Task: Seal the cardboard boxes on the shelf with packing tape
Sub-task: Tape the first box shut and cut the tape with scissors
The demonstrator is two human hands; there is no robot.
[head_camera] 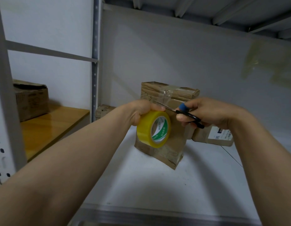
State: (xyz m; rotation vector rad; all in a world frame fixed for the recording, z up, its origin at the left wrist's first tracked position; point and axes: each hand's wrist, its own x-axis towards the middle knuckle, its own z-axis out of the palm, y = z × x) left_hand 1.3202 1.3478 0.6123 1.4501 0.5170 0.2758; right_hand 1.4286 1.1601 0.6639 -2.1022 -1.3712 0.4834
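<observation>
- Cardboard box (179, 137) stands on end on the white shelf (157, 185), middle of the bay, behind both hands. Clear tape already shows across its top and lower front.
- Left hand (138, 111): fingers curled round the yellow tape roll (146, 128), held just in front of the box.
- Right hand (211, 113): fingers clamped on the scissors (188, 115); blades point at the clear tape strip (166, 95) running from roll to box. Cannot tell how far apart the blades are.
- Step, as judged: cutting the strip free of the roll.
- Risk: blade tip is very near the left thumb; a slip would nick it.
- Risk: slack strip may fold onto itself and wrinkle once cut.
- Risk: box is tall and narrow; a tug on the roll could tip it.
- Containers: box on wooden shelf (30, 100), small box (103, 111) behind, labelled parcel (213, 136) at right. All closed; contents not visible.
</observation>
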